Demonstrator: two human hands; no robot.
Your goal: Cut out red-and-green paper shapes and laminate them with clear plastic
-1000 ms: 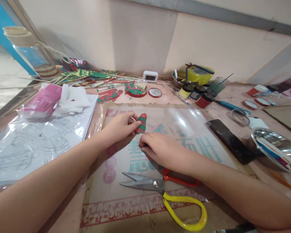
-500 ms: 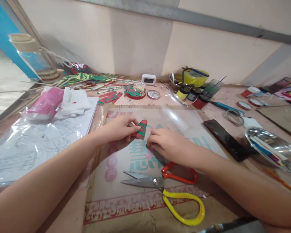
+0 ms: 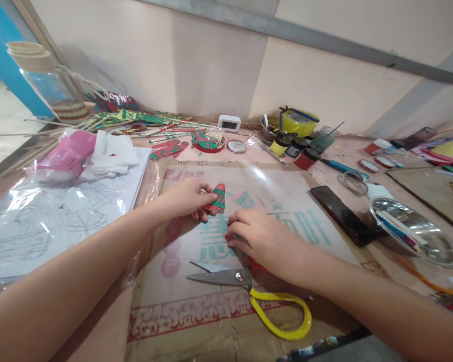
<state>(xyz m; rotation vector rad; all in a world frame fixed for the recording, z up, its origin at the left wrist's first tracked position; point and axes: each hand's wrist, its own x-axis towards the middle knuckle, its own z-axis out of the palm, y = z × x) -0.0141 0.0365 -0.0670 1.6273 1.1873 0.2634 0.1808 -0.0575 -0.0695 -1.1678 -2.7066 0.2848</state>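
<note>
Cutout — red and green — is pinched between the fingers of the left hand at frame centre, above the clear sheet. Right hand is laid flat on the sheet, fingers curled, nothing gripped. Scissors are seen just below it, touching the wrist.

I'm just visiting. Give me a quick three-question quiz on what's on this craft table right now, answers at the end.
1. True or false: the left hand holds a red and green cutout.
2. What does the right hand rest on? A) the cardboard sheet B) the black phone C) the metal bowl
3. What colour is the visible handle of the scissors?

Key: 1 true; 2 A; 3 yellow.
</note>
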